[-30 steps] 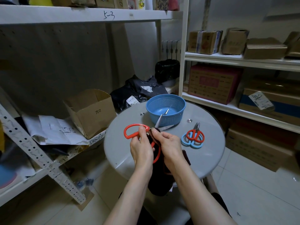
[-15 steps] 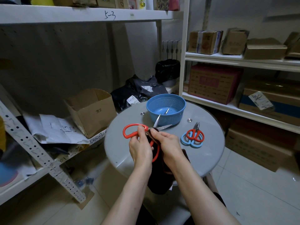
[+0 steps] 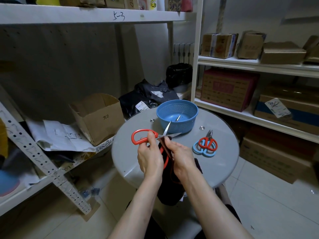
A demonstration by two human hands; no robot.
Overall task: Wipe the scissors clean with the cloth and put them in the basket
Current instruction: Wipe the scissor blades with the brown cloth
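Left hand point(image 3: 150, 157): closed round the lower handle of the red scissors point(image 3: 144, 130), with the thumb on the neck of the upper loop. This probably steadies the tool for wiping.
Right hand point(image 3: 181, 156): fingers pinch the dark cloth point(image 3: 170, 190) against the scissors near the pivot; the rest of the cloth hangs below both hands.
Position of scissors: held above the near half of the round surface point(image 3: 221, 163), just short of the blue basket point(image 3: 183, 125) and not in it.
Long axis: runs from the handles on the left to the blades point(image 3: 167, 129) on the right, and lies nearly level.
Blades: spread apart, with tips pointing away from the person toward the basket. This likely exposes the inner faces to the cloth.
Step, as judged: wiping in progress, with placing in the basket not yet done.
Basket contents: one metal piece, kind unclear.
Other items: a red pair point(image 3: 207, 144) and a blue pair point(image 3: 203, 151) of small scissors lie overlapping on the surface to the right.
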